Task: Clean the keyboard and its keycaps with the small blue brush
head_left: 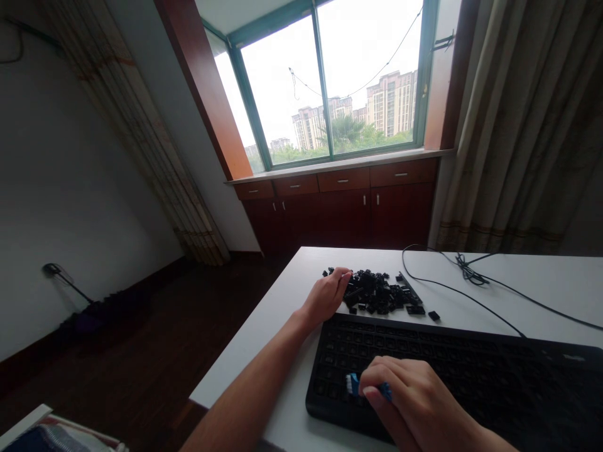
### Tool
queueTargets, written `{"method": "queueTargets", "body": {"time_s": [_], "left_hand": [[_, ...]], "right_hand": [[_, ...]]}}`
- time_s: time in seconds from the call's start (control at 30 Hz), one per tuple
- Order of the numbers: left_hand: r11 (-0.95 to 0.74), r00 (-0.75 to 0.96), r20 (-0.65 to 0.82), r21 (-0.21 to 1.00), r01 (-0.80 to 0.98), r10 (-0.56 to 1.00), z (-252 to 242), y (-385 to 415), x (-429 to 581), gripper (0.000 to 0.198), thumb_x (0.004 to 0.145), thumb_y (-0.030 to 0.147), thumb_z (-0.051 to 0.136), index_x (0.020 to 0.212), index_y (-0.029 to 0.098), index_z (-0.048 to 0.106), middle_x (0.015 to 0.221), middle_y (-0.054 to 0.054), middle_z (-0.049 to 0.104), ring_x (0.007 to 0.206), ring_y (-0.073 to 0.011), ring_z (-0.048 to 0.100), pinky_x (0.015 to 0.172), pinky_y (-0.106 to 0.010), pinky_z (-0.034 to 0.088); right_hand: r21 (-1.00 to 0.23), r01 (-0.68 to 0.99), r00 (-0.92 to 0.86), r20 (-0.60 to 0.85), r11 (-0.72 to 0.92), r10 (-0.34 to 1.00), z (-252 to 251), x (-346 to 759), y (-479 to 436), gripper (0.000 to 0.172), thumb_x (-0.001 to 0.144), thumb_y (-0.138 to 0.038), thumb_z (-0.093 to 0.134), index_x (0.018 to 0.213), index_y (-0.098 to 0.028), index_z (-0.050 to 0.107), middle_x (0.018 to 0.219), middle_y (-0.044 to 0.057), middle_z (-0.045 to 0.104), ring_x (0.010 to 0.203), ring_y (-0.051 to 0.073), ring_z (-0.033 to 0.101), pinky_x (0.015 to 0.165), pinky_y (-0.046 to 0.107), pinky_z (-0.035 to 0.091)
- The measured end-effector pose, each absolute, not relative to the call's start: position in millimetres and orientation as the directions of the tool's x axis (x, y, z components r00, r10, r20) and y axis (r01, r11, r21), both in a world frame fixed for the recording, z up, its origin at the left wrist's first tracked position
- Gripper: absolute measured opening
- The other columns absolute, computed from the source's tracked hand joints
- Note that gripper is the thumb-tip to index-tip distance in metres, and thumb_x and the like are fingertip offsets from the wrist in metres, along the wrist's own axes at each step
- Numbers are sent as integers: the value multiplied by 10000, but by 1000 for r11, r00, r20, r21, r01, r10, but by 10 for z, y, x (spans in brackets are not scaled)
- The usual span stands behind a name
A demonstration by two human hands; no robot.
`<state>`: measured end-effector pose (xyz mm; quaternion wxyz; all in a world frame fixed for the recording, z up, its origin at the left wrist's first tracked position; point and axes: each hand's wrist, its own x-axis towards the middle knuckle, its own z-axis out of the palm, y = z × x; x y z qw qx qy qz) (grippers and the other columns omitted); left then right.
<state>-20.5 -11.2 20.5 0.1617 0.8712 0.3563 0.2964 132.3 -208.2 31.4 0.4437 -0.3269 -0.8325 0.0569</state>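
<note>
A black keyboard [452, 367] with its keycaps off lies on the white table. My right hand [414, 389] is closed around a small blue brush [354, 384] with white bristles, held over the keyboard's left part. Beyond the keyboard's upper left corner spreads a heap of loose black keycaps [377, 292]. My left hand [327, 292] rests at the left side of that heap, its fingers curled and pressed together. What those fingers hold, if anything, is too small to make out.
The white table [249, 358] ends at an edge on the left, with dark floor below. A black cable [466, 297] runs from the keyboard across the table and lies partly bundled at the back. Cabinets [339, 210] stand under the window.
</note>
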Motion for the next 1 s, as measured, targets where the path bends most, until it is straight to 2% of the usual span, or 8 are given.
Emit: {"method": "queueTargets", "body": {"time_s": [0.17, 0.33, 0.5, 0.67, 0.77, 0.87, 1.0], "left_hand": [[-695, 580, 392, 495, 521, 714, 234, -128, -206, 395, 1070, 469, 251, 1157, 227, 551, 920, -47, 716, 793, -194, 683, 766, -296, 477], [-693, 580, 388, 487, 531, 717, 246, -140, -207, 396, 1071, 467, 249, 1157, 229, 553, 906, -42, 717, 772, -193, 682, 752, -295, 474], [-698, 583, 391, 490, 523, 712, 231, -129, -204, 383, 1069, 466, 267, 1128, 233, 565, 925, -43, 723, 811, -200, 696, 772, -299, 480], [-699, 585, 393, 495, 516, 710, 236, -133, -201, 375, 1068, 458, 276, 1128, 232, 569, 931, -44, 726, 821, -201, 700, 788, -304, 493], [-696, 583, 390, 499, 517, 713, 238, -138, -202, 376, 1068, 455, 279, 1133, 231, 572, 935, -45, 726, 835, -202, 704, 791, -303, 495], [-697, 584, 391, 499, 515, 711, 232, -136, -203, 374, 1069, 453, 280, 1143, 231, 572, 947, -47, 728, 861, -207, 709, 797, -304, 492], [-702, 587, 395, 490, 516, 707, 218, -125, -205, 371, 1067, 457, 285, 1127, 229, 572, 945, -48, 729, 843, -209, 706, 787, -307, 487]], "right_hand": [[-453, 481, -327, 702, 751, 633, 356, 1356, -2114, 163, 1004, -149, 395, 889, -202, 498, 695, -6, 590, 565, 99, 533, 566, 213, 399], [-480, 483, -323, 679, 732, 659, 343, 1340, -2099, 158, 995, -153, 430, 888, -193, 539, 683, -7, 610, 550, 97, 549, 559, 216, 400], [-428, 462, -368, 705, 777, 607, 338, 1314, -2091, 119, 995, -158, 485, 1027, -193, 594, 779, 12, 692, 647, 118, 635, 619, 216, 470], [-349, 471, -388, 743, 810, 546, 396, 1317, -2100, 268, 972, -111, 524, 1224, -188, 574, 1021, 60, 744, 817, 135, 704, 718, 220, 544], [-377, 463, -370, 740, 802, 561, 425, 1327, -2110, 227, 967, -100, 514, 1160, -195, 584, 962, 43, 740, 792, 130, 700, 713, 219, 542], [-389, 454, -354, 747, 802, 562, 427, 1331, -2127, 125, 964, -109, 494, 1002, -194, 577, 815, 27, 694, 673, 121, 650, 634, 219, 506], [-367, 534, -313, 752, 762, 581, 406, 1332, -2152, 139, 960, -115, 474, 877, -200, 547, 674, 0, 594, 552, 110, 554, 554, 224, 437]]}}
